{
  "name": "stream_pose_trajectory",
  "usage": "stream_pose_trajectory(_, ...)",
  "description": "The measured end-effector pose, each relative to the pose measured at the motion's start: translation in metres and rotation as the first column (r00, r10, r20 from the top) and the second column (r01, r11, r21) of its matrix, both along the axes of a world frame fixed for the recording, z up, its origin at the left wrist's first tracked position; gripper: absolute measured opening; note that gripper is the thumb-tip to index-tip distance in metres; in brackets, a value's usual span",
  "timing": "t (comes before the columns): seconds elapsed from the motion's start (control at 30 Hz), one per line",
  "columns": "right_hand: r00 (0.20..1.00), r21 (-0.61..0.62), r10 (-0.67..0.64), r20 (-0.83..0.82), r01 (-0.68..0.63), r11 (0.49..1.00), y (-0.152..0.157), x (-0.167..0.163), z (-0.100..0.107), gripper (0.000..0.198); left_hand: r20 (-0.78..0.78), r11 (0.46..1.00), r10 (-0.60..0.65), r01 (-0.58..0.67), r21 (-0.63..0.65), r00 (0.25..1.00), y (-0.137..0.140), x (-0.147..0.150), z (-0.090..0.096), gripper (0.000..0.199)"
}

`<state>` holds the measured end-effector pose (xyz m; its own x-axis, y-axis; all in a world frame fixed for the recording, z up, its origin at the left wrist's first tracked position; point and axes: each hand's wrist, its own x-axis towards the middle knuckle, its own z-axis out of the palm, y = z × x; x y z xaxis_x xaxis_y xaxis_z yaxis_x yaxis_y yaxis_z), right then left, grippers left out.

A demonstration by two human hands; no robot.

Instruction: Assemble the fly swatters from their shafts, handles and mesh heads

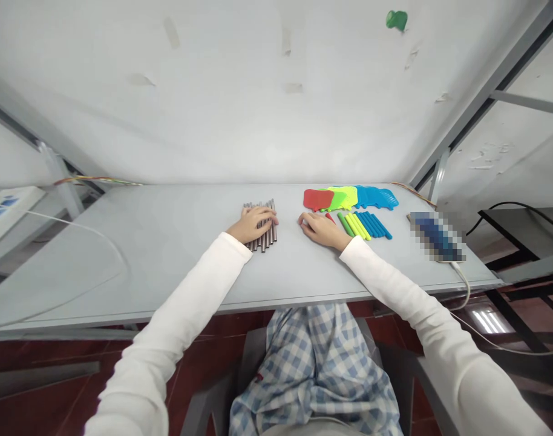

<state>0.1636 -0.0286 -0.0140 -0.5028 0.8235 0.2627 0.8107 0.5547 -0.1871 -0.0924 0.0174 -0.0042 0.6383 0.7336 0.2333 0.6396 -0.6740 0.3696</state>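
Observation:
My left hand (253, 223) lies flat on a row of several dark metal rods (267, 232) in the middle of the grey table (167, 242). My right hand (319, 229) rests on the table just right of them, over a red stick (330, 217) whose end peeks out behind the fingers. Whether the fingers grip it is hidden. Right of that hand lie green sticks (351, 225) and blue sticks (374, 224). Behind them sit flat plastic paddle shapes: red (316, 198), green (342, 197) and blue (376, 197).
A blurred blue device (437, 236) with a white cable (462, 281) lies near the table's right edge. A thin white cable (99, 242) loops over the left part. A white wall rises behind the table. Metal frames stand at both sides.

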Motion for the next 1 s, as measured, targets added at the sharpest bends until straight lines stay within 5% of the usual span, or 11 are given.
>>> stream_pose_trajectory(0.37,1.0,-0.031,0.008,-0.027,-0.009,0.999,-0.004,0.0,0.001,0.023,-0.059,0.99,0.074,-0.08,-0.117,0.996,-0.008,0.001,0.003,0.029)
stream_pose_trajectory(0.77,1.0,-0.041,0.009,-0.012,-0.01,0.999,-0.01,0.003,0.0,0.028,-0.105,0.98,0.177,-0.185,-0.074,0.979,-0.009,-0.005,0.002,0.018)
stream_pose_trajectory(0.9,0.998,0.019,-0.026,0.057,0.025,1.0,-0.016,-0.001,0.002,0.031,-0.089,0.981,0.191,-0.193,-0.017,0.978,-0.013,-0.006,0.002,0.022)
stream_pose_trajectory(1.0,0.986,0.108,-0.138,0.098,0.128,0.986,-0.021,-0.004,0.006,0.032,-0.082,0.945,0.323,-0.317,0.081,0.943,-0.017,-0.002,0.002,0.03)
